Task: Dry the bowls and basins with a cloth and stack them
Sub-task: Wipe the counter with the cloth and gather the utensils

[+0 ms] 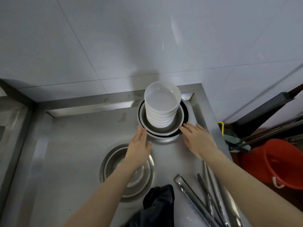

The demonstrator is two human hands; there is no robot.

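Head view: left hand (pixel 139 145) and right hand (pixel 199 140), fingers straight, touch the basin (pixel 162 132) (white bowls (pixel 161 102) stacked inside).

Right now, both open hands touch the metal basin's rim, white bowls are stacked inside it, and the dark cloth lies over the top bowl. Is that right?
One slip: the head view shows the dark cloth on the counter, not over the top bowl. The left hand and right hand do touch the basin rim, white bowls stacked inside.

Left hand (pixel 139 145), right hand (pixel 199 141) bare; forearms (pixel 105 190) bare throughout.
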